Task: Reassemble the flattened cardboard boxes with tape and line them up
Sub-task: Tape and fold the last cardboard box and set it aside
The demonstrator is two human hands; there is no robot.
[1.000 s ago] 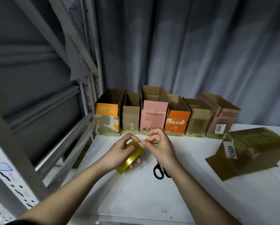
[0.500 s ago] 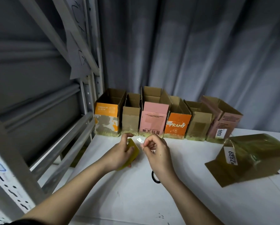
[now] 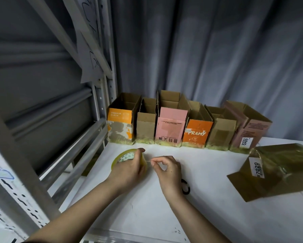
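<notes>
Nearest us, both our bare forearms reach up from the bottom edge and converge over the white table (image 3: pixel 138 216). Our left hand (image 3: pixel 128 170) is curled around the roll of yellowish tape (image 3: pixel 124 157), thumb hooked over its top rim, so the roll stands on edge, with its patterned inner core showing to the left of our knuckles. Just right of it, our right hand (image 3: pixel 168 171) is turned knuckles up, wrist bent, thumb and forefinger pinched together on the loose tape end (image 3: pixel 148 161), a thin strip that runs between the two hands; the other fingers are loosely curled beneath.

Behind our right wrist, partly hidden by it, the black scissor handles (image 3: pixel 185 187) lie on the table. Well out to the right of that hand, a brown box (image 3: pixel 277 170) labelled 7020 lies on its side, glossy with tape, one flap spread flat.

Beyond both hands, a row of six open boxes (image 3: pixel 185 127) stands upright side by side along the table's far edge, against a grey curtain (image 3: pixel 208 50). Left of our left hand rises a grey metal rack (image 3: pixel 101 95).
</notes>
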